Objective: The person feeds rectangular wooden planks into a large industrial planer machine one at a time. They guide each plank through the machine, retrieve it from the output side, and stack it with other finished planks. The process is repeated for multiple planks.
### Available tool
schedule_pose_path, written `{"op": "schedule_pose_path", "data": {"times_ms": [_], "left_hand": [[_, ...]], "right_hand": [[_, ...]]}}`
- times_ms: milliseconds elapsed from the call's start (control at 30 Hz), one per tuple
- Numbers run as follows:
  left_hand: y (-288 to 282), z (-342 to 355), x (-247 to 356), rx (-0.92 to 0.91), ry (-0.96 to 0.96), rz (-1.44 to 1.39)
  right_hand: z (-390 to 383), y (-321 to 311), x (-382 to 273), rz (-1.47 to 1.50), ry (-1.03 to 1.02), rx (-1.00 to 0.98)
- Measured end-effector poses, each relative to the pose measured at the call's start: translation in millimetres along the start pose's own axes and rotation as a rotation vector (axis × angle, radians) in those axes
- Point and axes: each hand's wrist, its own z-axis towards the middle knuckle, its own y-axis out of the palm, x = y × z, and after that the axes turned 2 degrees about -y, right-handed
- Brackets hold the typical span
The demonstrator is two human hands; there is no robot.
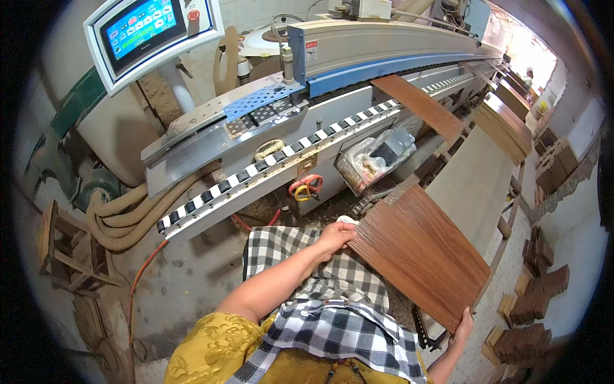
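Brown wood-grain panels [425, 253] lie in a stack in front of me, to the right of my body, with several layered edges showing along the left side. My left hand [335, 237] is closed on the left edge of the top panels, its fingertips pressed to them. At the near right corner, my right hand [462, 328] grips the same panels, thumb on the upper face and the other fingers partly hidden. A small white thing [347, 219] shows just beyond my left fingers; its kind is unclear.
Ahead runs a long edge-banding machine [396, 57] with a roller rail [275, 157] and a touchscreen [144, 29]. Another brown panel [419, 105] lies across the rail. More stacked panels [505, 125] stand beyond, others [521, 342] on the right floor. A wooden stool [70, 253] is left.
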Motion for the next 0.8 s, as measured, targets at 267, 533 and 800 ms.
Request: {"op": "schedule_pose_path", "data": {"times_ms": [267, 533, 800], "left_hand": [[-58, -80, 81, 0.343, 0.417, -0.243], [-97, -109, 87, 0.373, 0.437, -0.386], [-104, -154, 73, 0.407, 0.505, -0.393]], "right_hand": [[-11, 145, -50, 0.283, -0.109, -0.147], [-90, 277, -90, 0.344, -0.066, -0.631], [-107, 329, -103, 0.120, -0.085, -1.394]]}}
